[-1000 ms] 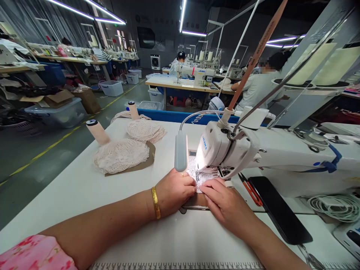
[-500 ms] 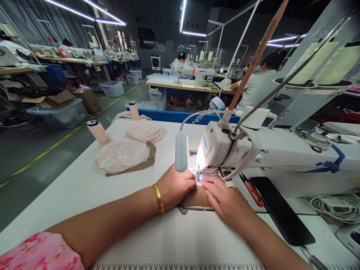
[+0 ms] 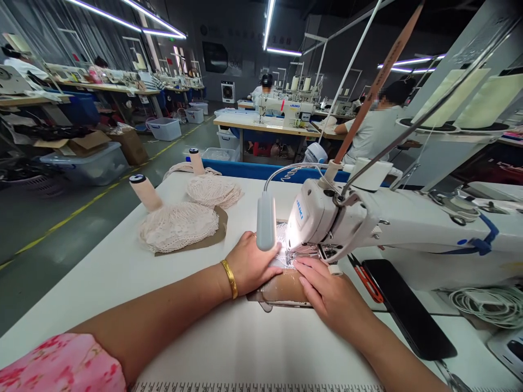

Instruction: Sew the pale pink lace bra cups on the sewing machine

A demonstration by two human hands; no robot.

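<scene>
Workshop table (image 3: 102, 283) | both hands (left (image 3: 249, 264), right (image 3: 327, 291)) pressed flat on tan fabric (image 3: 284, 286)

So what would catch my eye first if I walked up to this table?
Probably the white sewing machine, its lamp lighting the white lace under the needle. The left hand and right hand press a tan fabric piece flat there. Stacks of pink lace pieces lie at the table's left.

White flat tabletop (image 3: 122, 283), printed ruler strip (image 3: 253, 386) along near edge. Toward far left corner: two pink lace piles (image 3: 180, 226) on brown card, two cream thread cones (image 3: 145, 191). At right: white sewing machine (image 3: 368, 223), black slab (image 3: 408, 307), coiled white cable (image 3: 486, 299).
</scene>
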